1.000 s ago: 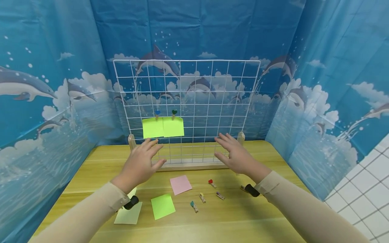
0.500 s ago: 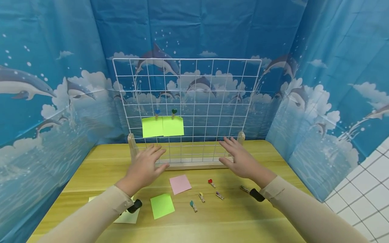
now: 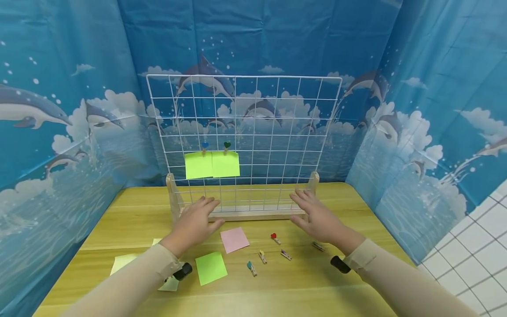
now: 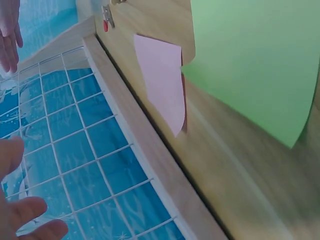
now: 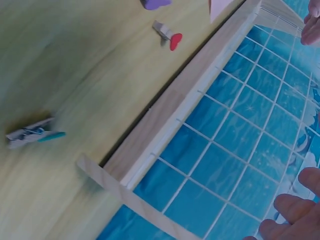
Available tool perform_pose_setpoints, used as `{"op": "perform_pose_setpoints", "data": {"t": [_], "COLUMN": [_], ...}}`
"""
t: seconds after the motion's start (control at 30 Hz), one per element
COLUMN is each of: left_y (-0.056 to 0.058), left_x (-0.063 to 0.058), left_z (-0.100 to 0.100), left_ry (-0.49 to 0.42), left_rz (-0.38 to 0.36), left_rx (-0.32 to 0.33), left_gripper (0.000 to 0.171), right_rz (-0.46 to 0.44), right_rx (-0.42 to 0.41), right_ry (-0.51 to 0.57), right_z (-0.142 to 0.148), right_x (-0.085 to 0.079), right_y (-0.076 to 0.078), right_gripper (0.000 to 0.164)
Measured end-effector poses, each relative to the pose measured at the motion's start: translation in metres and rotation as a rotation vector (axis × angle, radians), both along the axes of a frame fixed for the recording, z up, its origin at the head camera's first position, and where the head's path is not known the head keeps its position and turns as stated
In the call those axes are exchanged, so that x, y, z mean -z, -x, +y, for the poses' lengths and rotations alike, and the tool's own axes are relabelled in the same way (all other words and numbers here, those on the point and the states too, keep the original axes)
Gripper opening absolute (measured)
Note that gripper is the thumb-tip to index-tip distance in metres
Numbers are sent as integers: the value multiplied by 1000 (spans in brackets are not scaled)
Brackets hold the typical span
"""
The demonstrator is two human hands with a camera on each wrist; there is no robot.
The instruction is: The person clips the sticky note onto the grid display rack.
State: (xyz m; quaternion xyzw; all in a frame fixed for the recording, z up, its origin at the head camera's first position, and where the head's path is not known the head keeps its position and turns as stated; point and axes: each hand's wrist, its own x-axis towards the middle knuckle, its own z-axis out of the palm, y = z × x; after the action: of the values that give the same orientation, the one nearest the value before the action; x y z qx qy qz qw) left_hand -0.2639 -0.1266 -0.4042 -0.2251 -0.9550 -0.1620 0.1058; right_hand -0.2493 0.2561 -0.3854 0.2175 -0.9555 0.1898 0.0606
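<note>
Both hands hover in front of a white wire grid [image 3: 261, 132] on a wooden base, holding nothing. My left hand [image 3: 194, 226], fingers spread, is at the grid's lower left, just left of a pink sticky note [image 3: 235, 240]. Past the lower right part is my right hand [image 3: 321, 220], thumb apart from the fingers. Two bright green sticky notes [image 3: 199, 165] hang on the grid, held by clothespins with a blue heart [image 3: 204, 145] and a dark green heart [image 3: 227, 145]. Mini clothespins with red [image 3: 275, 238], yellow [image 3: 262, 256], purple [image 3: 286, 254] and teal [image 3: 251, 268] tops lie on the table.
A green sticky note [image 3: 211, 268] lies near the front of the wooden table [image 3: 261, 299]. Pale yellow notes [image 3: 122, 263] are partly hidden under the left sleeve. Another clothespin [image 5: 35, 132] lies by the right hand. Dolphin-print curtains [image 3: 297, 35] surround the table.
Both hands have come down and back from the grid, the right one also shifting a little to the right. The notes and clothespins stay in place.
</note>
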Motion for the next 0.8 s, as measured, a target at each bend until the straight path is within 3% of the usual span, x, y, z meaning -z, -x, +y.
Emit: {"op": "perform_pose_setpoints", "data": {"t": [0.43,0.8], "left_y": [5,6], "left_x": [14,31], "left_z": [11,16], "left_ry": [-43,-105], "left_rz": [-133,-251], "left_rx": [-53,-99], "left_gripper": [67,70], "right_rz": [-7,-109], "right_rx": [5,4], "right_ry": [-50,-81], "right_z": [16,34], "right_x": [20,40], "right_y": [-16,-22], "right_gripper": [68,60]}}
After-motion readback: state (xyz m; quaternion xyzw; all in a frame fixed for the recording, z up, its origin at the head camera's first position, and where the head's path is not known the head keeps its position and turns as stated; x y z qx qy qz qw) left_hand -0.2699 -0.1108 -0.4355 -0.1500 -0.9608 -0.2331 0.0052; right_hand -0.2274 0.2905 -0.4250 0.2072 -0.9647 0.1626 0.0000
